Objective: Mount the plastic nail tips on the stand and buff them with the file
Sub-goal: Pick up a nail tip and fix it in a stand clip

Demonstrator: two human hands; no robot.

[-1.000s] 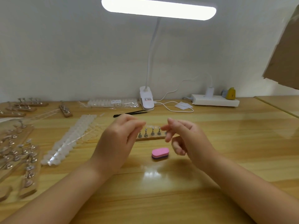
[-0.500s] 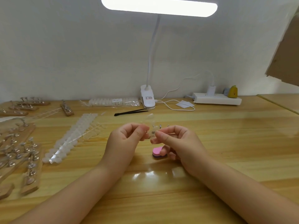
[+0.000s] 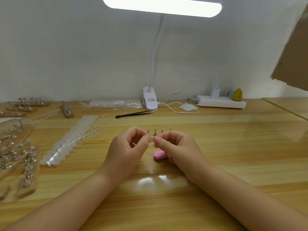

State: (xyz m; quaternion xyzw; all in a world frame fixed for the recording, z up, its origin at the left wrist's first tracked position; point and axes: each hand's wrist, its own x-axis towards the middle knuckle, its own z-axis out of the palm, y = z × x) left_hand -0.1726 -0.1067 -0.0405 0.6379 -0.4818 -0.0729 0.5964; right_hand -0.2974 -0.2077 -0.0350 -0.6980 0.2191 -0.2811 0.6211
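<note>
Wooden tabletop (image 3: pixel 233 155) is running wide under a clip-on desk lamp (image 3: pixel 150 99), against a plain white wall. Both hands are meeting over its middle: the left hand (image 3: pixel 128 149) and the right hand (image 3: pixel 176 147) are each pinching, thumb against forefinger, one small clear nail tip (image 3: pixel 152 138) between them. It is too small to tell how it is turned. Just behind the fingers the metal clips of the stand (image 3: pixel 159 130) are poking up, its base hidden by the hands. The pink buffing file (image 3: pixel 159 155) is lying untouched, just beside the right hand.

Judging by this, mounting is the step in hand. Doing it well probably means keeping the pinch light so the thin plastic is not bending, and seating the tip on a clip before either hand is letting go.

Open room is lying to the right and toward the person. To the left, strips of nail tips (image 3: pixel 71 139) and more wooden stands (image 3: pixel 16 155) are crowding the surface; black tweezers (image 3: pixel 133 114) are lying behind.
</note>
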